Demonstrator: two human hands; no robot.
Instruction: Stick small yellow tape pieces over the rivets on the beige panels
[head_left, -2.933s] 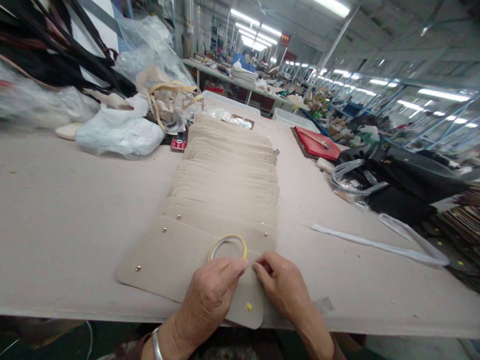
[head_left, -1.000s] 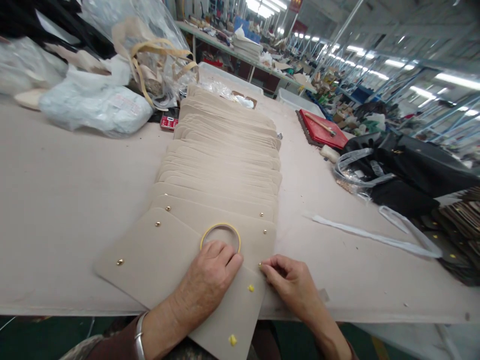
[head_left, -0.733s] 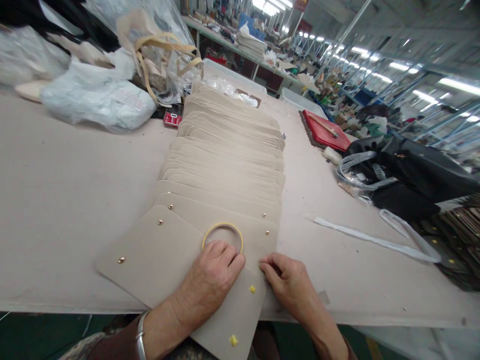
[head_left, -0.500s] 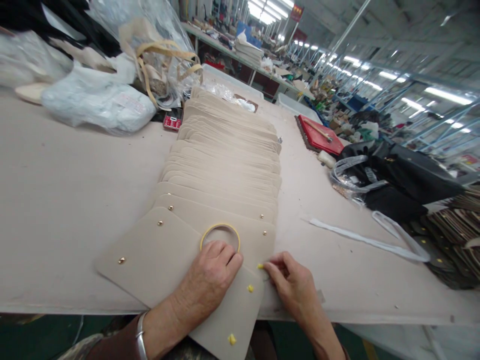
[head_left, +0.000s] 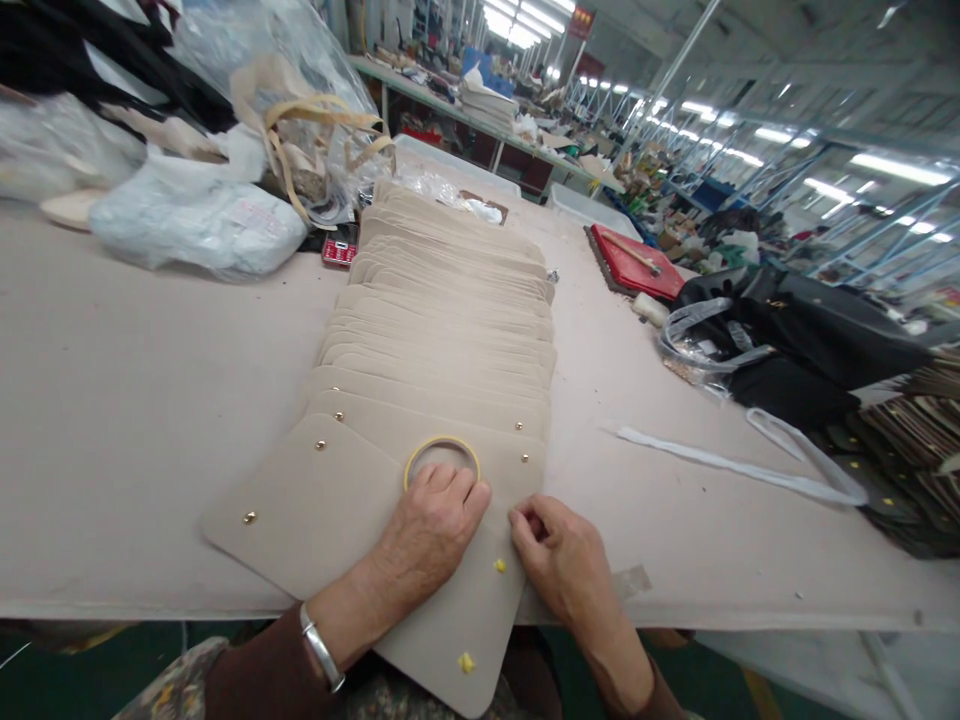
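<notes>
The front beige panel [head_left: 345,530] lies at the near edge of the table [head_left: 150,400], turned askew against the stack of similar panels [head_left: 442,330]. It carries 2 gold studs [head_left: 250,518] at left and 2 yellow pieces [head_left: 466,663] at right. On it, the left hand [head_left: 435,520] has its fingers curled around the near side of a yellow tape roll [head_left: 442,441]. The right hand [head_left: 559,550] pinches its fingertips together at the panel's right edge; whether something is between them, I cannot tell.
</notes>
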